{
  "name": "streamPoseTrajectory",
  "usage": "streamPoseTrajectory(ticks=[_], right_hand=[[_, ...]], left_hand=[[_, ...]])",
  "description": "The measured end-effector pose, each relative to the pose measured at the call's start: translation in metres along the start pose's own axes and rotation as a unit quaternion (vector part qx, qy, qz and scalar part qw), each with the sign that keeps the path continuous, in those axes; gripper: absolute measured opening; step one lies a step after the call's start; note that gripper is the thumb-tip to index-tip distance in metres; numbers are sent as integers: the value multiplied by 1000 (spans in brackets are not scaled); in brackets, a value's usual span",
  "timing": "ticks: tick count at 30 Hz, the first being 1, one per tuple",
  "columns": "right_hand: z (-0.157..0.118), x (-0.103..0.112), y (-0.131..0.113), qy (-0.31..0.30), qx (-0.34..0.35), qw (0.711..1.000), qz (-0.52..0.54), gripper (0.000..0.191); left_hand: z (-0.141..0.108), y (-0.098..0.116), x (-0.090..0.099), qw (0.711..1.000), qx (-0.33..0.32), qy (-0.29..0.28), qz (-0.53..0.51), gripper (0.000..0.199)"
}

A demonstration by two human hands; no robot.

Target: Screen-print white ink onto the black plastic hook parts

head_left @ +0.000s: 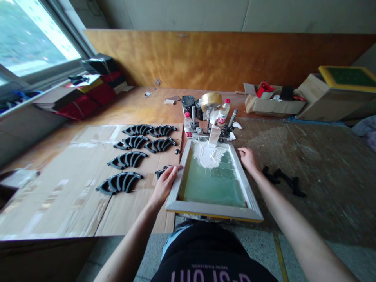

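A screen-printing frame (pixel 216 209) with a pale border and green mesh lies in front of me, a white pasty smear (pixel 199 154) at the far end of its mesh. A squeegee-like flat piece (pixel 214 135) stands in that smear. My left hand (pixel 166 184) is closed at the frame's left rail, thumb and finger at its edge. Partly hidden behind this hand is a black part (pixel 160 172) on the cardboard. Beside the far right rail, my right hand (pixel 249 159) has its fingers curled together; whether they grip anything is hidden.
Several black curved ribbed parts (pixel 127 159) lie in rows on cardboard (pixel 73 176) at left. A metal clamp stand (pixel 199 136), bottles (pixel 223 111), jars and a tape roll (pixel 210 100) are behind the frame. Black pieces (pixel 289 182) lie right; boxes (pixel 270 107) stand farther back.
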State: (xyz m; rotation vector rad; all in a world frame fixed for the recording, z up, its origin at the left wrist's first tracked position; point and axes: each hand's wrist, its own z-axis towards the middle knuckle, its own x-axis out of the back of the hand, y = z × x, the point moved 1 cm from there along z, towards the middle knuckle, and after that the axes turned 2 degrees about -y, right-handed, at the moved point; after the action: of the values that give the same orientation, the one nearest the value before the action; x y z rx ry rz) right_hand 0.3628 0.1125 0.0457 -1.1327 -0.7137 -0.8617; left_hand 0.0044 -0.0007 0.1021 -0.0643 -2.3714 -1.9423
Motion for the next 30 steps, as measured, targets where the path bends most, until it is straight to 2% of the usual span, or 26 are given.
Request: streamPoseTrajectory(ticks=[2, 4, 6, 8, 10, 12, 15, 17, 20, 22, 24, 27, 30], right_hand=[[21, 4, -13, 47, 27, 999, 1, 40], [39, -3, -41, 53, 100, 994, -6, 55], [51, -17, -70, 4, 146, 989, -34, 54], [54, -32, -91, -67, 145, 985, -71, 36], [45, -42, -100, -111, 133, 980, -95, 19], [28, -45, -100, -131, 159, 974, -100, 11], [-2, -35, -93, -165, 261, 948, -81, 16], [-12, -23, -88, -190, 312, 930, -50, 22], [-7, -11, -87, -215, 314, 925, -10, 18], [0, -11, -89, -191, 277, 942, -2, 12], [-1, -17, -92, -144, 255, 956, -2, 13], [-19, -27, -92, -116, 289, 950, 5, 24], [-27, -26, -91, -129, 302, 944, 26, 19]], left_hand=[[-1, -37, -1, 999, 41, -18, 8, 62], [3, -69, -3, 998, 61, -26, 13, 70], [8, -91, -5, 997, 64, -23, 33, 71], [11, -101, -6, 996, 65, -17, 51, 67], [11, -101, -7, 997, 67, -8, 46, 62], [9, -95, -9, 997, 67, 0, 30, 57], [5, -89, -12, 998, 67, 4, 7, 54], [4, -88, -13, 998, 69, 3, 2, 54], [4, -87, -14, 998, 70, 2, 6, 54], [4, -85, -13, 997, 74, 6, 0, 54], [4, -83, -12, 997, 79, 10, -7, 53], [4, -80, -11, 997, 75, -4, -7, 53], [4, -78, -9, 997, 71, -14, 4, 57]])
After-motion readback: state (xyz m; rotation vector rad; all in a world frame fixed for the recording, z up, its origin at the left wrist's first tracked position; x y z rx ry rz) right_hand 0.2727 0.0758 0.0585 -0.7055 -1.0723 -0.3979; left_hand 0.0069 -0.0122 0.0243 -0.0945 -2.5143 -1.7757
